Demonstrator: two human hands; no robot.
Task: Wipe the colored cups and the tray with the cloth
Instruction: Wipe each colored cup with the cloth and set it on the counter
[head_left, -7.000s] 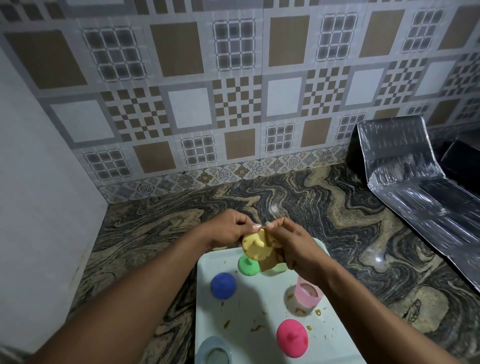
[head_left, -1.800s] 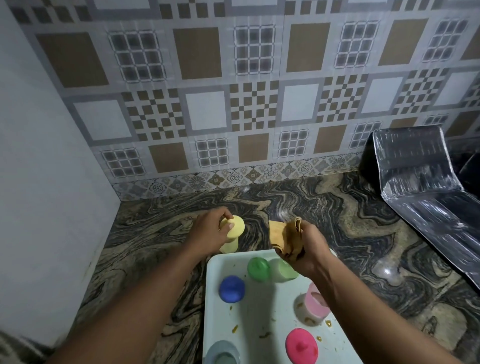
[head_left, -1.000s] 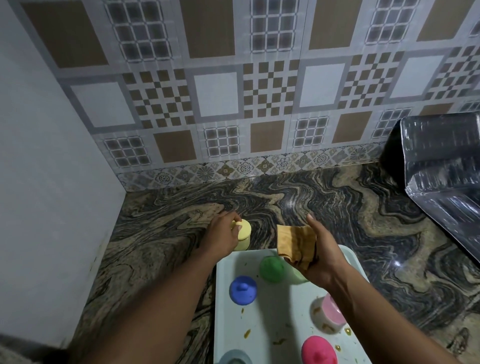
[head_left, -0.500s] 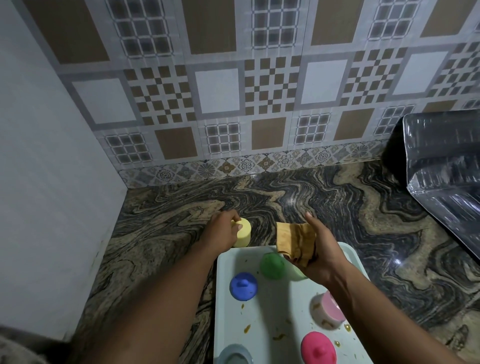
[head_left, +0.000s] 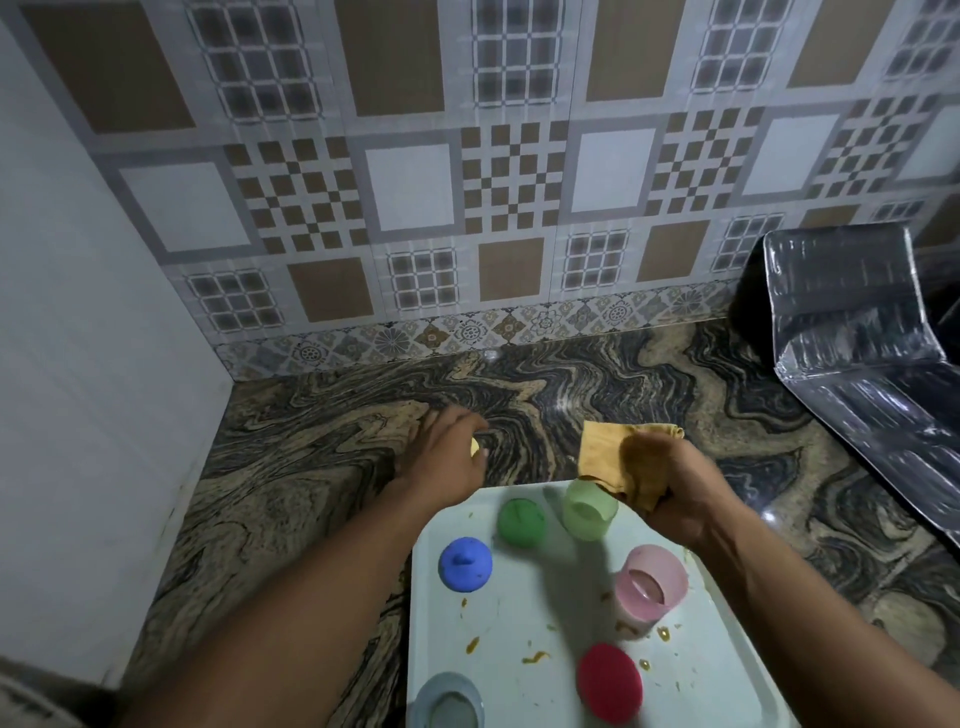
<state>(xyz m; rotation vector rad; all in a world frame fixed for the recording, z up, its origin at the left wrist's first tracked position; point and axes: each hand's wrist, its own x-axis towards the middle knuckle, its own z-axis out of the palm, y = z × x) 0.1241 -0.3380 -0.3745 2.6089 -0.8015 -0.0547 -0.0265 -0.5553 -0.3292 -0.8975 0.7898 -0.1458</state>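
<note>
Yellow cup (head_left: 474, 446) is now off the tray (head_left: 524, 597) and down on the worktop (head_left: 311, 467), just behind the tray's far left corner. Seconds ago both hands had it over the tray with the cloth on it. Left hand (head_left: 448, 460) lies over it, with only a sliver of yellow showing; cannot tell whether the fingers grip it or are letting go. Right hand (head_left: 675, 499) has drawn apart and holds the cloth (head_left: 602, 452) bunched in its fist above the tray's far edge, just beside the light green cup (head_left: 589, 512). My reading: yellow is done and set aside. On the tray are the light green cup, pink cup (head_left: 652, 587), grey cup (head_left: 449, 701), green dome (head_left: 521, 521), blue dome (head_left: 465, 564) and red dome (head_left: 609, 683). Crumbs (head_left: 535, 659) lie on the tray, so it looks unwiped. Most of the job remains.
</note>
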